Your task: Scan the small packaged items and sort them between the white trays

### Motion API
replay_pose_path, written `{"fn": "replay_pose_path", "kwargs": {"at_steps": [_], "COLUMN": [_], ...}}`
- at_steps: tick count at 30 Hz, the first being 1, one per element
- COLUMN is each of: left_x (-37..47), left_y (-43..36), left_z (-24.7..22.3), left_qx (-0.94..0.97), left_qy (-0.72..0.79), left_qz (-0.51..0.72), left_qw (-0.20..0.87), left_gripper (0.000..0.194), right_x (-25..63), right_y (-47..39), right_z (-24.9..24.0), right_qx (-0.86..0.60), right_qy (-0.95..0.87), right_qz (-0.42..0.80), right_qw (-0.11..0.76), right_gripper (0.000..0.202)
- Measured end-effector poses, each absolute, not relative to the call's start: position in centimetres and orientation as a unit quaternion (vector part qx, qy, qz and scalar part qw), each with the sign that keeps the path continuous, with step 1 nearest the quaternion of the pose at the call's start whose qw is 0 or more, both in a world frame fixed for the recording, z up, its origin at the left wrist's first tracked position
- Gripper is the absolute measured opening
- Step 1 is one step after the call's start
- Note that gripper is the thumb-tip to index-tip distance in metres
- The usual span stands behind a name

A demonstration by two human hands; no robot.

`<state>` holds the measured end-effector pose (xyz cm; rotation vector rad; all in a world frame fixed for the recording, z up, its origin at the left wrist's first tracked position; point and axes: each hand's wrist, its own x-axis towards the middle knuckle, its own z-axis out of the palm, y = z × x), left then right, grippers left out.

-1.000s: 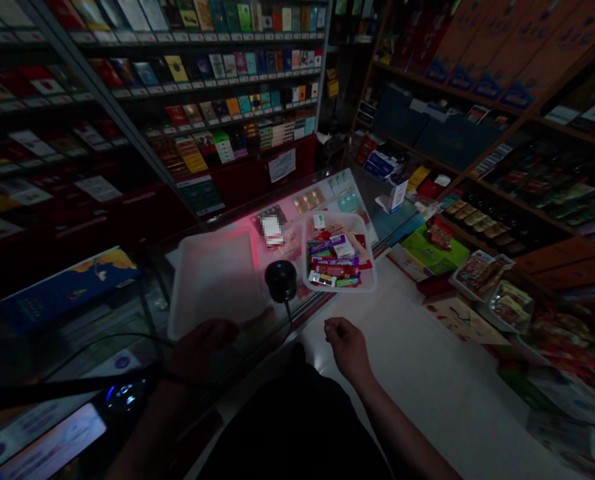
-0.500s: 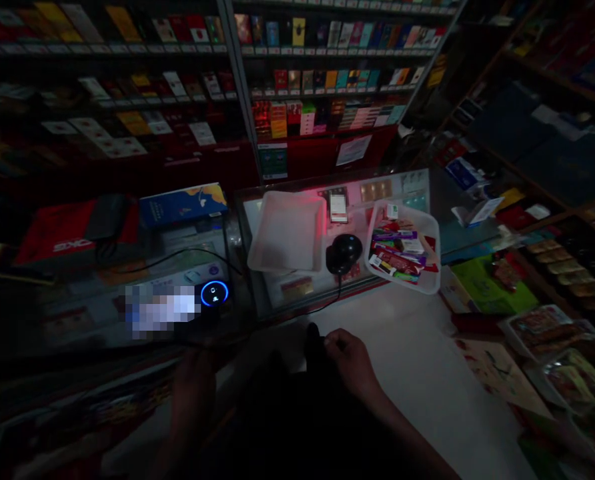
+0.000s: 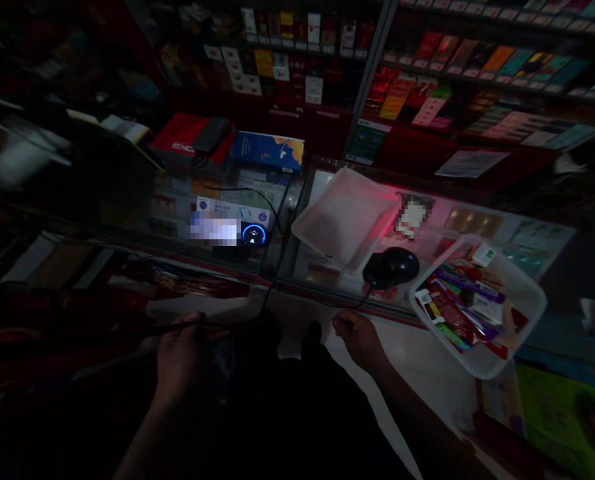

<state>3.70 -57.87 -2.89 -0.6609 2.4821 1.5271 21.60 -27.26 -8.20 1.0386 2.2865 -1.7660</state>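
In the dim head view, my left hand (image 3: 180,350) is at the lower left, below the glass counter's front edge. Its fingers are curled around a long, thin dark rod (image 3: 122,331), which runs nearly level across the view; its exact kind is hard to make out in the dark. My right hand (image 3: 360,340) hangs right of my legs, just below the counter edge. Its fingers are loosely curled in, and nothing shows in them. Nearest to it, on the counter, is a black corded scanner-like device (image 3: 391,267).
The glass counter (image 3: 322,275) carries a white plastic tray (image 3: 340,217) and a clear bin (image 3: 525,300) of wrapped snacks. Farther left are a blue box (image 3: 267,150), a red box (image 3: 177,137) and a device with a glowing blue ring (image 3: 253,235). Shelves of small packs (image 3: 312,87) stand behind.
The view has swung left and dropped, so the counter things appear farther right, and the snack bin looks closer. My left hand has risen and shows more clearly; my right hand stays loosely curled.
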Motion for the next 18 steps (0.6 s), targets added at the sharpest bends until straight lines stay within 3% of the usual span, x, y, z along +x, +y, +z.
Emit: {"fn": "replay_pose_path", "kwargs": {"at_steps": [8, 11, 15, 18], "left_x": [9.4, 10.4, 11.9, 12.3], "left_y": [-56.6, -56.4, -55.8, -53.0], "left_z": [-5.5, -7.4, -8.4, -5.9], "left_qx": [-0.324, -0.297, -0.082, 0.21], "left_qy": [0.756, 0.763, 0.804, 0.802], "left_qz": [0.557, 0.544, 0.482, 0.444], "left_qw": [0.116, 0.183, 0.338, 0.34], "left_gripper": [0.043, 0.047, 0.042, 0.031], "right_x": [22.2, 22.2, 22.0, 21.0], "right_y": [-27.3, -28.1, -28.8, -29.4], "right_z": [-9.4, -9.6, -10.0, -9.0], "right_qx": [0.317, 0.298, 0.286, 0.226], "right_qy": [0.752, 0.757, 0.756, 0.781], "right_qz": [-0.566, -0.567, -0.57, -0.565], "right_qw": [0.117, 0.128, 0.146, 0.137], "right_gripper": [0.027, 0.025, 0.022, 0.01]}}
